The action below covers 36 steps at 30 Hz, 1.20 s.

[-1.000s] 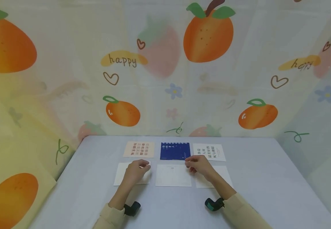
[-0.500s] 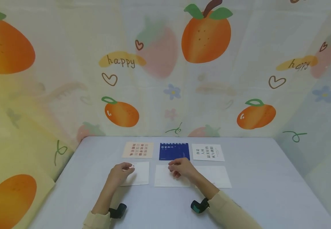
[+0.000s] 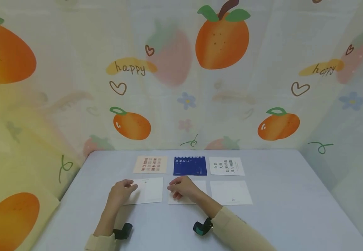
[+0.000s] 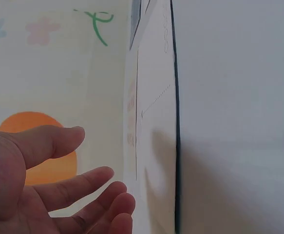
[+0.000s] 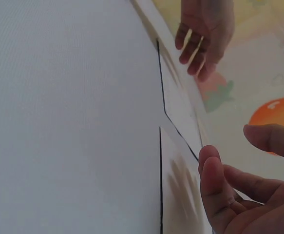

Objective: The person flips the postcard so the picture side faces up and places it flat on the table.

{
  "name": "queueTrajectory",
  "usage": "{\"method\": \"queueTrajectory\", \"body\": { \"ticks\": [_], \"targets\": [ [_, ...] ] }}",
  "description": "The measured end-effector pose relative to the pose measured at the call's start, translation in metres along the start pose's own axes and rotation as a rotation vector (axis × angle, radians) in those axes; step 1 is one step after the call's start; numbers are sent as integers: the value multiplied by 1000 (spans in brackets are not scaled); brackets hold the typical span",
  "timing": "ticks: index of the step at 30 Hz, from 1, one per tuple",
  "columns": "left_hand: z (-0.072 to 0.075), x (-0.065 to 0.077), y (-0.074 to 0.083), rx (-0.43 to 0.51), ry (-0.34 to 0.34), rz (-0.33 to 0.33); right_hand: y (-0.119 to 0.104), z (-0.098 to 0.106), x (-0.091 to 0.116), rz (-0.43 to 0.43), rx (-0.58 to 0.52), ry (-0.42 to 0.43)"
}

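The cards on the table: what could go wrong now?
The right hand hangs over the middle white rectangular card of the near row, so it might bump it crooked. That card could slide into the blue rectangular card just behind, as the gap is narrow. The left hand might nudge the near row's left white rectangular card, whose left end it covers in the head view.
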State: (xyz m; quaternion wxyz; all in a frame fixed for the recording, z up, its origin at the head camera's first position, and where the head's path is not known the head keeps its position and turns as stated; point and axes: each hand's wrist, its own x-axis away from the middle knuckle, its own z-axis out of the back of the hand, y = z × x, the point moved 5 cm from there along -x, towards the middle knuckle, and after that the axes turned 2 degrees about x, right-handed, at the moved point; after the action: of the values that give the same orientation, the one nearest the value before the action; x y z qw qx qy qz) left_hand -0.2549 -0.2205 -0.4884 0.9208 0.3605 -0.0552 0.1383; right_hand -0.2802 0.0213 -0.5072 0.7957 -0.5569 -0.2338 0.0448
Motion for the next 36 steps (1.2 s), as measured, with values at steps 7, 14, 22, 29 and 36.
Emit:
{"method": "queueTrajectory", "body": {
  "ticks": [7, 14, 22, 29, 36],
  "targets": [
    [4, -2, -6, -25, -3, 28, -3, -13, 2, -18, -22, -6],
    [6, 1, -17, -135, 12, 53, -7, -24, 2, -23, -49, -26],
    [0, 4, -18, -117, 4, 57, -15, -35, 8, -40, -113, -56],
    [1, 5, -21, -93, 68, 27, -15, -40, 3, -65, -179, 5],
    [2, 4, -25, -54, 81, 25, -16, -42, -3, -76, -186, 75]
  ]
}}
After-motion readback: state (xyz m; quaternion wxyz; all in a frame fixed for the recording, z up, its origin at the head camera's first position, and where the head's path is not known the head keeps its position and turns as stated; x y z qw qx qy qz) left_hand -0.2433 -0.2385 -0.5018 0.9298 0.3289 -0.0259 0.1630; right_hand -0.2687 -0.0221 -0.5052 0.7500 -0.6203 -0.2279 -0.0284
